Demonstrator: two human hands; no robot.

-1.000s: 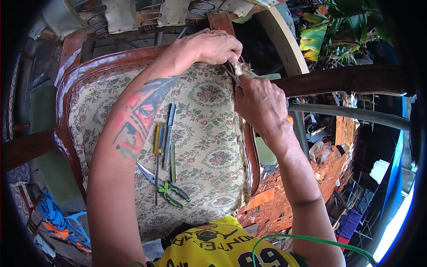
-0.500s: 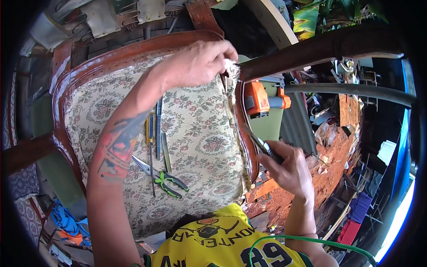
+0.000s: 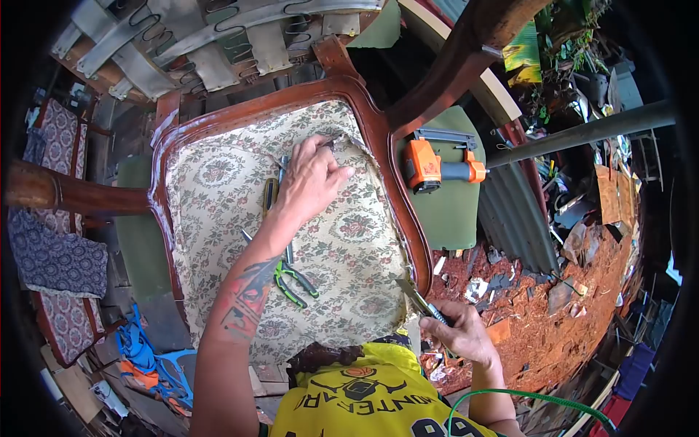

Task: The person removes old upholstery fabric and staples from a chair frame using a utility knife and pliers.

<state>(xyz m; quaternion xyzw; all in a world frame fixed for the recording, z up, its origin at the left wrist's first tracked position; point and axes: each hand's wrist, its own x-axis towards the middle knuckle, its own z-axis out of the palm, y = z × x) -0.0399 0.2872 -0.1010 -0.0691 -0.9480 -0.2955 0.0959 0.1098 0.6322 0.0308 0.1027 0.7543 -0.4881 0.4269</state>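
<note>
Floral upholstery fabric (image 3: pixel 364 240) covers a panel set in a carved brown wooden frame (image 3: pixel 408 218). My left hand (image 3: pixel 313 178) is over the upper right of the fabric. Its fingers curl on a raised, frayed edge of it, with the thumb apart; the exact hold is partly hidden. In my right hand (image 3: pixel 462 335) is a utility knife (image 3: pixel 429 307), its blade pointing up and left at the fabric's right edge. Under and beside my left forearm lie a yellow-handled screwdriver (image 3: pixel 270 195) and green-and-black pliers (image 3: pixel 295 284).
An orange nail gun (image 3: pixel 424 164) rests on a green padded surface (image 3: pixel 451 215) right of the frame. Metal springs and webbing (image 3: pixel 211 54) stand behind. Scraps litter the reddish ground (image 3: pixel 531 320). A green cord (image 3: pixel 524 395) crosses at lower right.
My left hand has moved down and left from the frayed upper right corner, onto the fabric. My right hand, still with the knife, is lower. The camera view has shifted.
</note>
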